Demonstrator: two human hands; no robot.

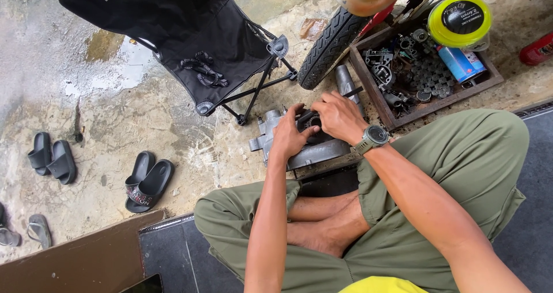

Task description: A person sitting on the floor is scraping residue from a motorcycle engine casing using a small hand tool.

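Note:
A grey metal engine casing [314, 150] lies on the concrete floor just beyond my crossed legs. My left hand [292, 133] presses down on top of the casing. My right hand [340, 115], with a green watch on its wrist, grips a black-handled tool [349, 92] and holds it against the middle of the casing. Both hands hide the spot where the tool meets the part.
A wooden tray [377, 100] of metal parts, a blue can [459, 63] and a yellow-lidded tub [459, 20] sits to the right. A motorcycle tyre [327, 46] stands beyond the casing, with a black folding chair [190, 36] at its left. Black slippers [147, 180] lie at left.

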